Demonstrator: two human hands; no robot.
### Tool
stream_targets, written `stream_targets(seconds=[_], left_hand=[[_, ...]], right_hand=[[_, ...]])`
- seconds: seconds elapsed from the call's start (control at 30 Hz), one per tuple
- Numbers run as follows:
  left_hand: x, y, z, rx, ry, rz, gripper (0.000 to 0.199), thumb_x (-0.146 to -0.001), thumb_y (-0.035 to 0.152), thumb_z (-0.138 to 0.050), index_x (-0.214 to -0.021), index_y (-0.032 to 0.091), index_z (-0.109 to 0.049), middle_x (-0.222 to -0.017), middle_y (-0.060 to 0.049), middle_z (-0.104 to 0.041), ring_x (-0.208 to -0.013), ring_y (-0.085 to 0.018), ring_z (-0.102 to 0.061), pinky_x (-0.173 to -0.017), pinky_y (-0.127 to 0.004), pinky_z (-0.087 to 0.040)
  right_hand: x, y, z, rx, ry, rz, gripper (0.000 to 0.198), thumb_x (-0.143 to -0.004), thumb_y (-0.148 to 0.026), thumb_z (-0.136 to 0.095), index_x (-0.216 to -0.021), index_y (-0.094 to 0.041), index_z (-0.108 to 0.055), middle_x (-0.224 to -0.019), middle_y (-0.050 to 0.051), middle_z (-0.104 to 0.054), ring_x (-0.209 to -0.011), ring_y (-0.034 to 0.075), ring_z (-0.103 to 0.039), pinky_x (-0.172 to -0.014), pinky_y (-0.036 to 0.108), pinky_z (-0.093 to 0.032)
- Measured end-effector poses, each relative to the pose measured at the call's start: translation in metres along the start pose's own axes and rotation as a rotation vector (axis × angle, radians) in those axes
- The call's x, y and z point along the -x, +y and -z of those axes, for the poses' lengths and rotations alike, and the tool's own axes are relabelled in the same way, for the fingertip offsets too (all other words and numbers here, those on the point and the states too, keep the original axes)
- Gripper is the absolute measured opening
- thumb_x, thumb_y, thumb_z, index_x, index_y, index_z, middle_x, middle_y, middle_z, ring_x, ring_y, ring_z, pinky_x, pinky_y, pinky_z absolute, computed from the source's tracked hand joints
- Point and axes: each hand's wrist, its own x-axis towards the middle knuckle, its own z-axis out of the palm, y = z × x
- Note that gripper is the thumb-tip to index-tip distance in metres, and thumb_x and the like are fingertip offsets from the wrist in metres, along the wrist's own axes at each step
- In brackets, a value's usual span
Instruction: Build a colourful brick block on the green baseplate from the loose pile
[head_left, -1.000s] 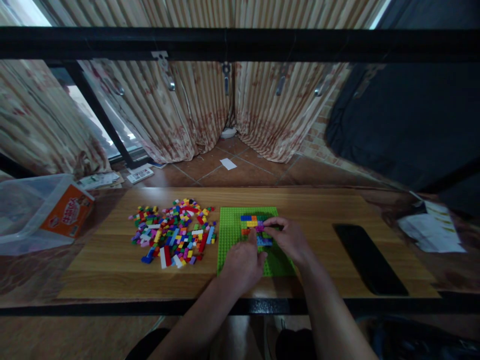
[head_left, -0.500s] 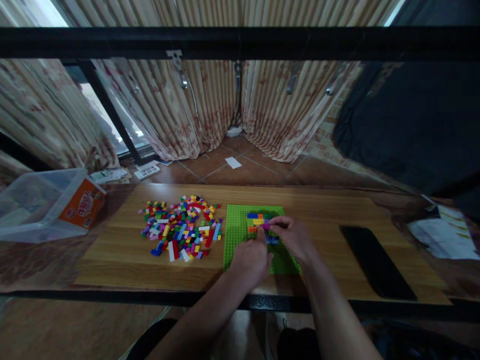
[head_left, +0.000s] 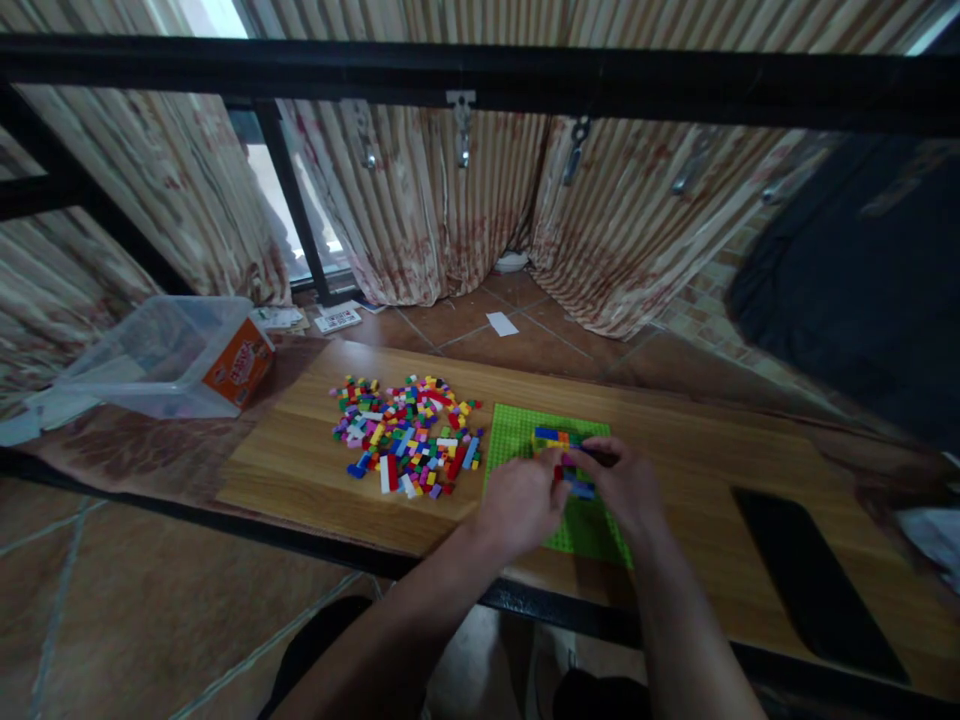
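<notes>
Two hands (head_left: 525,497) (head_left: 624,487) at bricks (head_left: 551,434) on grn baseplate (head_left: 513,426), grip unclear; clear box (head_left: 176,366) w/ orange label (head_left: 240,367), far L

We see pale lettering (head_left: 244,361) on the orange label (head_left: 238,368) of the clear tub (head_left: 165,401), but we cannot read it.

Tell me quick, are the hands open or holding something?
Left hand: curled, at the bricks on the green baseplate; can't tell if it's holding one.
Right hand: curled too, at those bricks; can't tell either.
</notes>
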Motion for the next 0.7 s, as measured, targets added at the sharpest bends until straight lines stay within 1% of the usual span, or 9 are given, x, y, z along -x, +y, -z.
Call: stream_targets(seconds=[0.1, 0.23, 0.33, 0.4, 0.53, 0.63, 0.7], left_hand=[[-0.006, -0.016, 0.016, 0.081, 0.115, 0.05, 0.035, -0.091, 0.031, -0.049, -0.12, 0.018, -0.063, -0.086, -0.007, -0.073, -0.078, -0.021, -0.068, -0.074, -0.031, -0.053], [-0.014, -0.047, 0.04, 0.152, 0.296, 0.145, 0.032, -0.089, 0.028, -0.051, -0.114, 0.017, -0.068, -0.074, -0.004, -0.071, -0.068, -0.017, -0.065, -0.069, -0.027, -0.05], [-0.014, -0.076, 0.062, 0.188, 0.403, 0.211, 0.03, -0.088, 0.024, -0.051, -0.107, 0.015, -0.071, -0.079, -0.005, -0.073, -0.068, -0.016, -0.065, -0.067, -0.025, -0.049], [-0.011, -0.095, 0.077, 0.16, 0.432, 0.246, 0.029, -0.086, 0.02, -0.051, -0.102, 0.015, -0.074, -0.082, -0.005, -0.074, -0.072, -0.016, -0.066, -0.068, -0.024, -0.049], [0.0, -0.124, 0.099, 0.042, 0.403, 0.348, 0.028, -0.08, 0.012, -0.052, -0.092, 0.017, -0.077, -0.084, -0.004, -0.076, -0.08, -0.017, -0.068, -0.075, -0.025, -0.051], [0.008, -0.135, 0.107, 0.023, 0.386, 0.413, 0.029, -0.077, 0.01, -0.054, -0.094, 0.017, -0.077, -0.094, -0.006, -0.077, -0.087, -0.019, -0.07, -0.081, -0.027, -0.052], [0.013, -0.139, 0.109, 0.01, 0.359, 0.443, 0.03, -0.075, 0.009, -0.056, -0.094, 0.016, -0.077, -0.097, -0.008, -0.076, -0.091, -0.021, -0.07, -0.085, -0.028, -0.052]], right_hand=[[-0.002, 0.002, 0.0, 0.039, 0.0, -0.003, 0.034, -0.063, -0.049, -0.075, -0.079, -0.019, -0.071, -0.073, 0.007, -0.072, -0.066, 0.024, -0.066, -0.061, 0.037, -0.049], [-0.002, 0.001, 0.003, 0.091, 0.036, -0.005, 0.033, -0.069, -0.05, -0.067, -0.08, -0.019, -0.072, -0.075, 0.008, -0.073, -0.07, 0.024, -0.067, -0.065, 0.037, -0.049], [-0.001, -0.002, 0.006, 0.102, 0.075, 0.003, 0.034, -0.073, -0.049, -0.062, -0.083, -0.018, -0.072, -0.078, 0.009, -0.074, -0.071, 0.024, -0.067, -0.067, 0.036, -0.049], [0.0, -0.003, 0.007, 0.124, 0.106, 0.008, 0.035, -0.075, -0.049, -0.06, -0.084, -0.018, -0.073, -0.08, 0.009, -0.074, -0.073, 0.024, -0.067, -0.069, 0.037, -0.049], [0.001, -0.003, 0.007, 0.187, 0.118, -0.001, 0.037, -0.074, -0.051, -0.058, -0.084, -0.019, -0.073, -0.08, 0.009, -0.074, -0.075, 0.025, -0.067, -0.069, 0.036, -0.048], [0.001, -0.004, 0.006, 0.233, 0.125, -0.005, 0.038, -0.073, -0.052, -0.057, -0.084, -0.02, -0.074, -0.08, 0.01, -0.074, -0.074, 0.026, -0.066, -0.067, 0.036, -0.047], [0.001, -0.005, 0.006, 0.251, 0.124, -0.031, 0.039, -0.072, -0.053, -0.057, -0.083, -0.02, -0.074, -0.079, 0.009, -0.073, -0.072, 0.026, -0.065, -0.066, 0.037, -0.046]])
